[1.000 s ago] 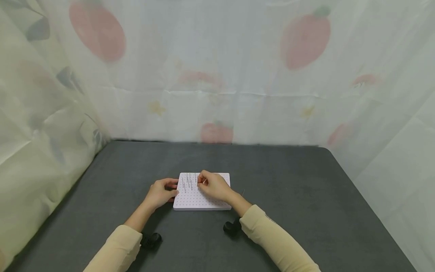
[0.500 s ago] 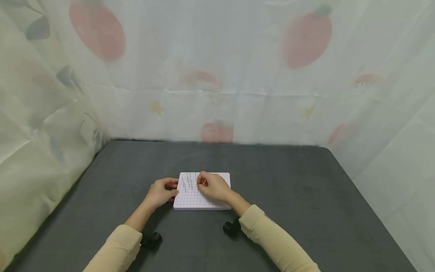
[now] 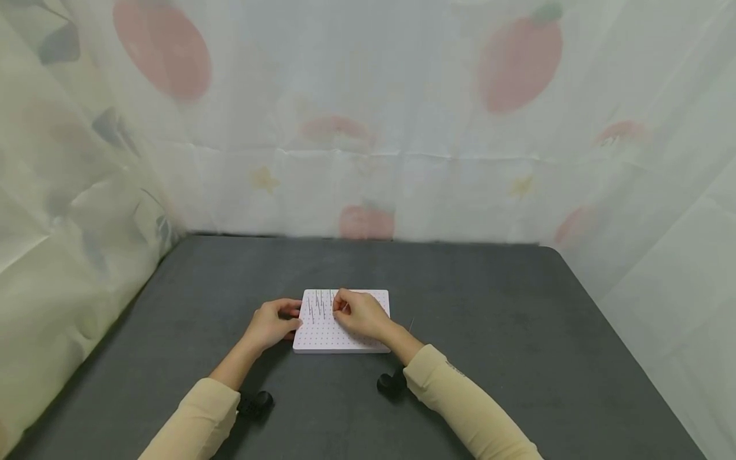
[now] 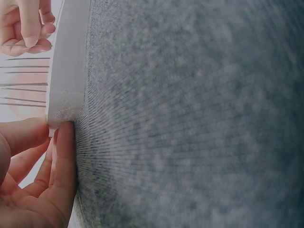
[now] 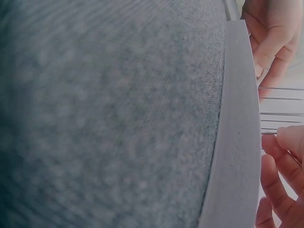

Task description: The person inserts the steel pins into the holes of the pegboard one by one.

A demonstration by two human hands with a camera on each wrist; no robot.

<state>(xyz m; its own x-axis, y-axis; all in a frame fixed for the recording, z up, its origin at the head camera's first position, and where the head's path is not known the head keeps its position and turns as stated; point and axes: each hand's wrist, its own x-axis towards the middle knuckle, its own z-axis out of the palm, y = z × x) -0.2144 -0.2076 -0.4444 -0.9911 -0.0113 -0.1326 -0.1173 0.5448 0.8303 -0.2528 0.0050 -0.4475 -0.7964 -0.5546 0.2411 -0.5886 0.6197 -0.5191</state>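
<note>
A white board (image 3: 342, 344) with rows of small holes lies on the dark table. Several thin metal pins (image 3: 319, 305) stand upright in its far left part, and the left wrist view shows these pins (image 4: 28, 84) side-on. My left hand (image 3: 270, 326) grips the board's left edge, thumb at the top rim and fingers against the side. Over the board's middle, my right hand (image 3: 363, 314) pinches a thin metal pin (image 4: 14, 46) between thumb and finger, its lower end right at the board's surface. The curled fingers partly hide this pin in the head view.
A thin dark stick-like thing (image 3: 411, 324) shows just beyond the right wrist. Black wrist-worn devices (image 3: 261, 402) hang under both forearms, close over the grey table (image 3: 477, 306). A pale curtain (image 3: 437, 128) printed with fruit hangs behind the table and along its sides.
</note>
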